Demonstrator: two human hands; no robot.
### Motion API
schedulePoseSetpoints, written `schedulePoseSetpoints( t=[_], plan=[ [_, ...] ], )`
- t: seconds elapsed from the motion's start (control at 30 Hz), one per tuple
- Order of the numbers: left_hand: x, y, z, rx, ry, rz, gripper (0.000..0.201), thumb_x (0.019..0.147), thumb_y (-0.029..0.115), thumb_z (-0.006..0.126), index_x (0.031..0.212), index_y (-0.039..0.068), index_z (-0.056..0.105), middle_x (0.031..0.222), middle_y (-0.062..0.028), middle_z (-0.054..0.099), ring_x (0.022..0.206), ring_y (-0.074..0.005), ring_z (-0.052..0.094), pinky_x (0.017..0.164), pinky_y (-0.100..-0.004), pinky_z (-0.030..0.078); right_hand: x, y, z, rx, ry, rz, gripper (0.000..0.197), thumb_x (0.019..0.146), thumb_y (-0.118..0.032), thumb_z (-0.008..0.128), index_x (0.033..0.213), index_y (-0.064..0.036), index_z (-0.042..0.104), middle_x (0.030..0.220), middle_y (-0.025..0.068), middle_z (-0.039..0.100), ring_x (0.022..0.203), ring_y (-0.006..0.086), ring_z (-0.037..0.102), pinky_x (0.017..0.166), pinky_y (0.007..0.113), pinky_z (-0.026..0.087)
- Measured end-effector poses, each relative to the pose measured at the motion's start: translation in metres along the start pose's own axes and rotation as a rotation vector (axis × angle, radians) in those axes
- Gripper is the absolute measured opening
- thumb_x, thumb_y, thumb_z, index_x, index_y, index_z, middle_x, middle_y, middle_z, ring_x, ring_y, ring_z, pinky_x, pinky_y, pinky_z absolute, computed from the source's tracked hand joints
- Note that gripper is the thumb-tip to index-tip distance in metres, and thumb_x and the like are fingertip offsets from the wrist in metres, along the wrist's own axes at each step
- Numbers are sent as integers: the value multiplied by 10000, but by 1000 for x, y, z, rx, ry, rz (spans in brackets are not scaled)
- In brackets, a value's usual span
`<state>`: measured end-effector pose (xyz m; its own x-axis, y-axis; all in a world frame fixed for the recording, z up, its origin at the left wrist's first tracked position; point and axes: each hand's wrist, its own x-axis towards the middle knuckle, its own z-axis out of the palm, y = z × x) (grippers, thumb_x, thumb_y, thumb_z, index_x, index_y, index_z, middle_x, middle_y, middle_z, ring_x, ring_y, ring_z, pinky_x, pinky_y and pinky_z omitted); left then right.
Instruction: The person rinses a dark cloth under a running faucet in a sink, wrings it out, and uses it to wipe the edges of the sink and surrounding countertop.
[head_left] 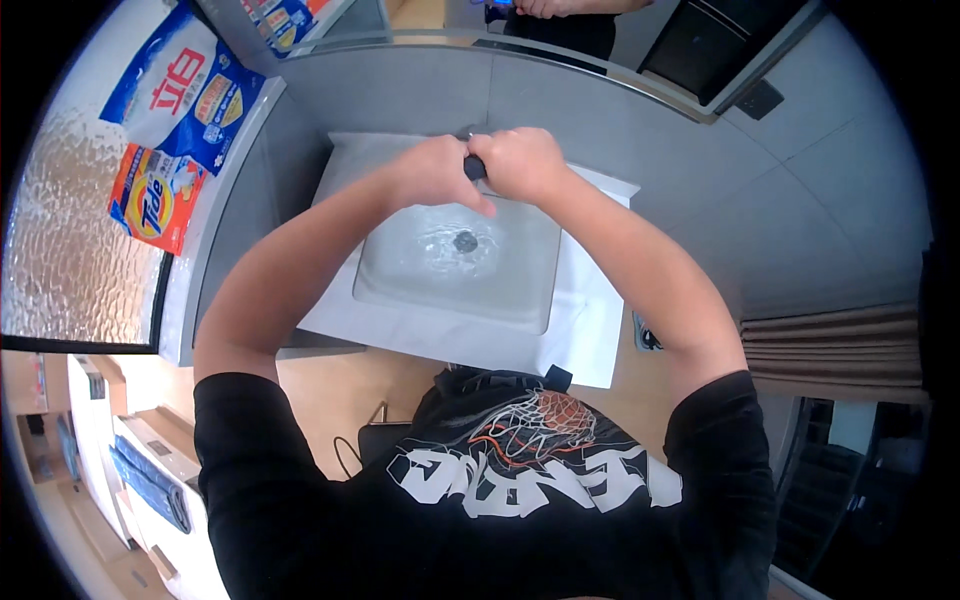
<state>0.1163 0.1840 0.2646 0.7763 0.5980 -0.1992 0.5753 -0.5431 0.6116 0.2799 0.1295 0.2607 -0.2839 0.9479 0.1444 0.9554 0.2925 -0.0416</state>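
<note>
Both hands meet at the far rim of a white rectangular sink, around a faucet of which a dark grey end shows between them. My left hand closes on it from the left, one digit pointing down over the basin. From the right, my right hand is curled against the same piece, fingers bent. A bit of shiny metal peeks out behind the knuckles. Most of the faucet is hidden by the hands. Rippled water lies in the basin around a round drain.
A pale countertop surrounds the sink, with a mirror beyond it. On the left ledge stand a blue-and-white bag and an orange packet beside textured glass. A brown pleated curtain hangs at right.
</note>
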Motion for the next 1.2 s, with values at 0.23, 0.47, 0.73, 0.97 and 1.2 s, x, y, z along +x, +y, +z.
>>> schedulePoseSetpoints(
  t=[0.23,0.47,0.73,0.97,1.2],
  plan=[
    [-20,32,6,-380,318,104,511,669,261,848,1013,-2,575,867,-75,616,729,-169,577,667,-302,462,-64,17,-12,608,270,265,361,730,-224,753,963,-91,512,814,136,667,777,333,667,631,417,502],
    [-2,102,98,-1038,535,108,307,802,135,769,1007,-13,595,884,-70,649,774,-127,611,644,-261,497,-151,44,2,1066,280,284,474,786,-330,777,1007,-13,502,831,87,591,790,206,605,630,350,492],
    [19,193,117,-1604,206,503,39,911,90,586,905,62,560,923,-79,631,854,-204,596,810,-358,477,-244,127,-26,1614,39,57,359,941,-193,604,1274,-73,541,1135,30,618,965,151,594,846,302,480],
    [36,254,93,-1276,300,356,137,932,165,602,947,59,517,900,-88,647,844,-180,638,790,-361,520,-281,197,-57,1708,597,378,289,969,-324,550,1137,-89,567,1060,11,608,930,105,553,747,250,450],
    [38,285,50,-1375,62,420,93,946,63,514,1030,22,506,963,-126,627,885,-223,646,812,-370,531,-262,179,-146,896,244,-35,636,756,-267,818,1273,-55,516,1181,73,590,1068,130,531,903,348,462]
  ],
)
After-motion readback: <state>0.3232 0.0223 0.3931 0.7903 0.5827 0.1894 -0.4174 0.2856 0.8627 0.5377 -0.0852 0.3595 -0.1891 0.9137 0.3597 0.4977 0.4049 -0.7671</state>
